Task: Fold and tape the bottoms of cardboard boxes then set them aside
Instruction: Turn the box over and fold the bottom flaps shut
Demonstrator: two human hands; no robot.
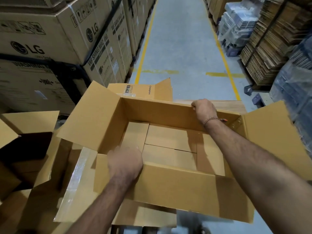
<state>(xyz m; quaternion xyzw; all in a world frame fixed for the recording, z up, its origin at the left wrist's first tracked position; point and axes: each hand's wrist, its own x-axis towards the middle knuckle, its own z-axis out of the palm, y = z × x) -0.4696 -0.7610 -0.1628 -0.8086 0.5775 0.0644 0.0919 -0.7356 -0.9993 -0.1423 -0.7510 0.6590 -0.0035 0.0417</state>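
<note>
"LG" and "WASHING MACHINE" on stacked cartons (70,39), "Crompton" on a cardboard box flap (148,90)

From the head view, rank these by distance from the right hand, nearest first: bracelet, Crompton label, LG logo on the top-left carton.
From the right hand:
1. Bracelet, on its own wrist.
2. Crompton label, left, on the box's far flap.
3. LG logo, far upper left, stacked carton.

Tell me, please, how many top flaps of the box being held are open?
4 on the box: left flap, far flap under the right hand, right flap, near flap by the left hand.
</note>
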